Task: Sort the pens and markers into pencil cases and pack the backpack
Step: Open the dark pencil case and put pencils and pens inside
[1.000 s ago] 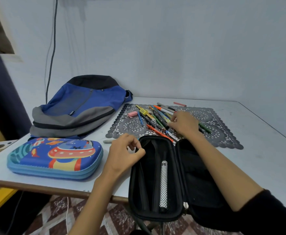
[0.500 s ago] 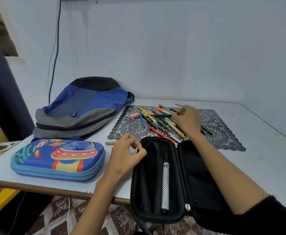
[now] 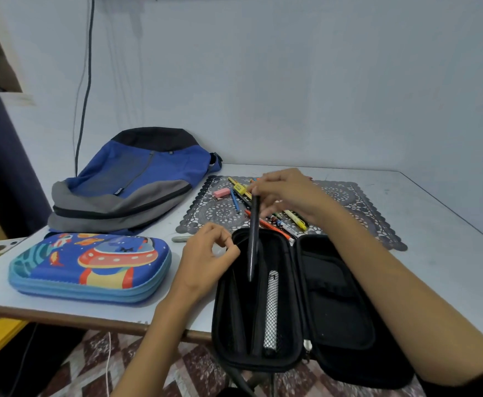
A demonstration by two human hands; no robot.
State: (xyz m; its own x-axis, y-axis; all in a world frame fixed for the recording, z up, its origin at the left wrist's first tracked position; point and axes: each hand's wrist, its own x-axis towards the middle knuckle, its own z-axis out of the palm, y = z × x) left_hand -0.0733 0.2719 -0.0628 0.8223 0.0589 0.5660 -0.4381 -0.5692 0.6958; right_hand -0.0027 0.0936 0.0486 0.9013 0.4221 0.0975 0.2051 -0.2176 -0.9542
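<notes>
The black pen (image 3: 254,239) is pinched at its upper end by the grip of the right hand (image 3: 289,193), with the fingertips pressed together around the barrel. The pen is held almost upright. Its lower tip hangs inside the open tray of the black pencil case (image 3: 334,310), just beside a silver mesh pen (image 3: 271,308) that lies lengthwise in the tray. The right forearm is extended over the case's opened lid half.

The grip of the left hand (image 3: 205,256) is closed on the far left rim of the case, with the fingers curled and the thumb set against the edge. The left wrist is positioned above the front edge of the surface (image 3: 449,267).

The black pencil case is laid open flat, and its near end overhangs the front edge of the surface. The loose pens and markers (image 3: 291,222) are spread on a grey lace-pattern mat (image 3: 372,222) behind the case, partly covered by the right hand. A pink eraser (image 3: 221,192) is placed at the left of the mat.

A closed pencil case with a cartoon print (image 3: 91,265) is located left of the black one. A blue and grey backpack (image 3: 131,184) is laid flat behind it.
</notes>
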